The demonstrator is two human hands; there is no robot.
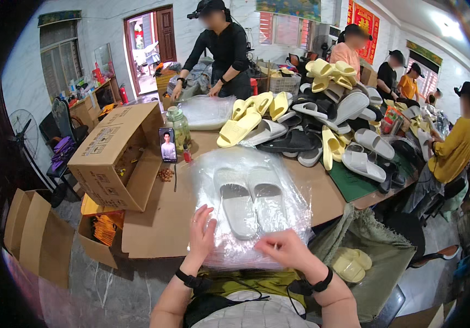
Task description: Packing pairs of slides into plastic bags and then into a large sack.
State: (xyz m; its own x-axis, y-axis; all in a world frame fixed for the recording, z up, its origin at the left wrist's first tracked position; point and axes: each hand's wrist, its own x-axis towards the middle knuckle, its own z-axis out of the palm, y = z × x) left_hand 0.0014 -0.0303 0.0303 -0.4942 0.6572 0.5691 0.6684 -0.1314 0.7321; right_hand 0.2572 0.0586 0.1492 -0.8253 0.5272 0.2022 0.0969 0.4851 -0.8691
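Observation:
A pair of grey slide slippers point(239, 210) lies side by side in front of me, toes toward me, on a stack of clear plastic bags point(207, 175). Shiny film shows over them; whether they are inside the top bag I cannot tell. At the stack's near left edge, beside the left slipper, my left hand point(202, 232) is open with its fingers up and holds nothing visible. My right hand point(287, 249) is closed just right of the slippers' near ends, fingertips pinched low over the plastic. What lies between them is too small to make out.
A large heap of yellow, grey and black slippers point(300, 126) covers the table's right side. On the left stand an open cardboard box point(112, 156), a phone point(167, 145) and a glass jar point(177, 123). Yellow slippers point(350, 265) rest on green cloth. Several people work beyond.

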